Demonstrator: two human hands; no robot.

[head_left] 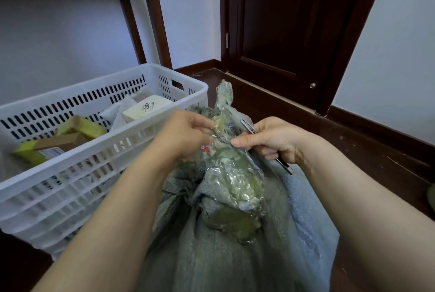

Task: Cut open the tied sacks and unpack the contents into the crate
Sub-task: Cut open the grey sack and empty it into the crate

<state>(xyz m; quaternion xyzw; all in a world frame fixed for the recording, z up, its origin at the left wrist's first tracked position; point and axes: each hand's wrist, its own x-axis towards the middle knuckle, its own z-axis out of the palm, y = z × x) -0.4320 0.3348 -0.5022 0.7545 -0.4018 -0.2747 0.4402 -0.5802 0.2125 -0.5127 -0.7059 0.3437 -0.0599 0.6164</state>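
The grey-green woven sack [223,256] filled the middle of the view down to 6 o'clock, its neck [226,150] bunched upright and bound in shiny clear tape, with the tip pointing to 12 o'clock. The left hand [186,134] pinched the taped neck from the 9 o'clock side. The right hand [273,141], at 3 o'clock of the neck, was curled round a slim cutter [247,125], its metal end lying against the tape. No cut showed in the binding, so this sack looked unopened and all its contents remained to be moved. The white slotted crate [58,197] stood just beside the sack at 9 o'clock and already held a white box [146,108] and green-edged cartons [80,126], which suggested some unpacking was done. The many tape layers seemed the main obstacle. Pale blue cloth [303,209] lay at 4 o'clock; a dark door [282,20] stood at 1 o'clock.
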